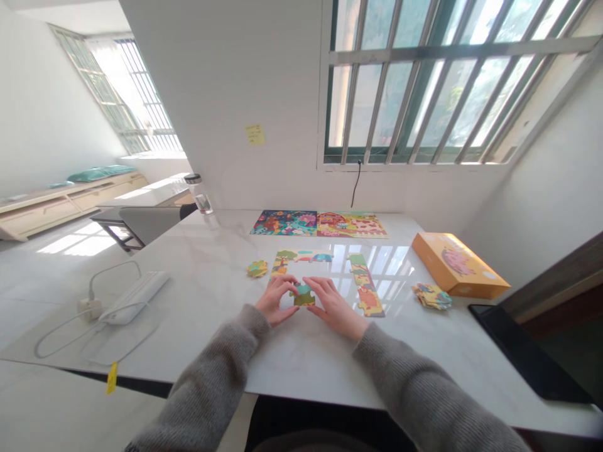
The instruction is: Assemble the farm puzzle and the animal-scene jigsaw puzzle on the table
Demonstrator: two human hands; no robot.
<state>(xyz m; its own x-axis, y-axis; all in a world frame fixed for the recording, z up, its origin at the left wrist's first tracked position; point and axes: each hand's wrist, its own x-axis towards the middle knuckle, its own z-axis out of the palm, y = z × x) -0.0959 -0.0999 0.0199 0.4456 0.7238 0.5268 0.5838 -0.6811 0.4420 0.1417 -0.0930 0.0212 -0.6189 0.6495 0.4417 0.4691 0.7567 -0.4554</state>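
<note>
A green and light-blue jigsaw piece [304,297] is between my hands, just above or on the white table [301,358]. My left hand [277,301] closes on its left edge with thumb and fingers. From the other side my right hand [335,306] curls its fingers and thumb on the piece's right edge. Whether it is one piece or two joined ones I cannot tell. Behind my left hand a joined corner strip of puzzle [282,260] runs along the top and left. Right of my right hand lies another joined strip [365,289].
Loose jigsaw pieces lie in a pile [257,269] at left and a pile [432,297] at right. An orange box [456,263] stands right of them. Two picture sheets [318,224] lie by the wall. A power strip [136,298] with cables and a bottle [200,196] are left.
</note>
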